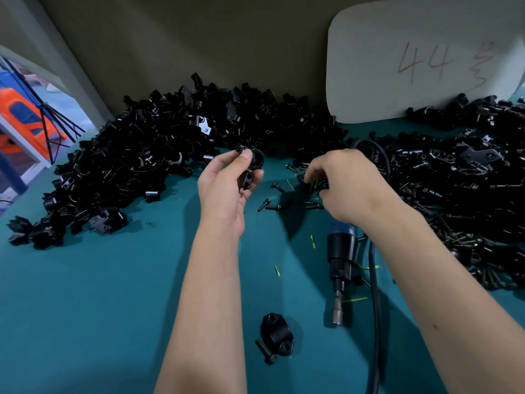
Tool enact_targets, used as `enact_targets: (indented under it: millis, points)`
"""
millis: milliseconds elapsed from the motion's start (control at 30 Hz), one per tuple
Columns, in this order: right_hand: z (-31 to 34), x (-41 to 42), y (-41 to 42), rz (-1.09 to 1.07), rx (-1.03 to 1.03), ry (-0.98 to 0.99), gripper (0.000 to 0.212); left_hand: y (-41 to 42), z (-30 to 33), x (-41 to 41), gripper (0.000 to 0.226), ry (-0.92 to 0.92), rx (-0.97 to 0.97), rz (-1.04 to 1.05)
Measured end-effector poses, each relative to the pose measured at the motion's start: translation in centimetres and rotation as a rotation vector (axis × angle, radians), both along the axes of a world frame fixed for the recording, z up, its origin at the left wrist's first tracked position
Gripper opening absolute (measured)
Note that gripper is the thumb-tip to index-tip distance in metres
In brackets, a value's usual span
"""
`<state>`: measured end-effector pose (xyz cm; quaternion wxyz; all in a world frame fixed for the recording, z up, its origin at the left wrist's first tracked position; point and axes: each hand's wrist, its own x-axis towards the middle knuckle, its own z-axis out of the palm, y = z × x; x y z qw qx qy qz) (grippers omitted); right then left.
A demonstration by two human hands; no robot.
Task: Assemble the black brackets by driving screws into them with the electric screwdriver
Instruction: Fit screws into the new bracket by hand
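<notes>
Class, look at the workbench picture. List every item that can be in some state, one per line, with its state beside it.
left hand: raised, holding a black bracket
right hand: fingers curled on loose screws
electric screwdriver: lying on the table, unheld
two-hole bracket: lying near the table edge, holes empty
bolt: lying loose beside it
bracket pile: heaped, unassembled

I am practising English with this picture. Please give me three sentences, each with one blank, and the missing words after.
1. The left hand holds a black ____.
2. The screwdriver lies on the table under the ____ arm.
3. The right hand reaches into loose ____.

Missing words: bracket; right; screws
</notes>
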<state>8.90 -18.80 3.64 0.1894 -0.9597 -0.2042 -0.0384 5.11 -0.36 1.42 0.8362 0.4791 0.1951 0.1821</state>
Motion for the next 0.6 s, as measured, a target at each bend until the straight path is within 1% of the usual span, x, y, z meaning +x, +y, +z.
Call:
enact_targets:
  millis: [100,200,267,333,433,533,600]
  points:
    - [-0.5,0.0,1.0,0.082,-0.018,-0.041,0.030,-0.1,0.1,0.0,0.007,-0.004,-0.003,0.022]
    - [-0.9,-0.1,3.5,0.193,-0.037,-0.039,0.024,0.0,0.2,0.1,0.009,0.001,-0.002,0.052]
    - [-1.2,0.0,5.2,0.237,-0.086,-0.025,0.024,0.2,0.0,0.1,0.010,0.007,0.010,0.065]
    - [-1.3,0.2,6.4,0.245,-0.139,-0.002,0.023,0.4,-0.1,0.2,0.009,0.014,0.009,0.075]
    - [-1.1,0.5,7.0,0.245,-0.175,0.056,0.009,0.6,-0.2,0.2,0.008,0.027,0.006,0.071]
    - [-0.9,0.3,6.5,0.258,-0.216,0.052,0.010,0.5,-0.2,0.2,0.005,0.053,0.015,0.058]
    - [-0.9,0.5,5.7,0.234,-0.170,0.024,0.009,0.5,-0.2,0.3,0.002,0.065,0.014,0.042]
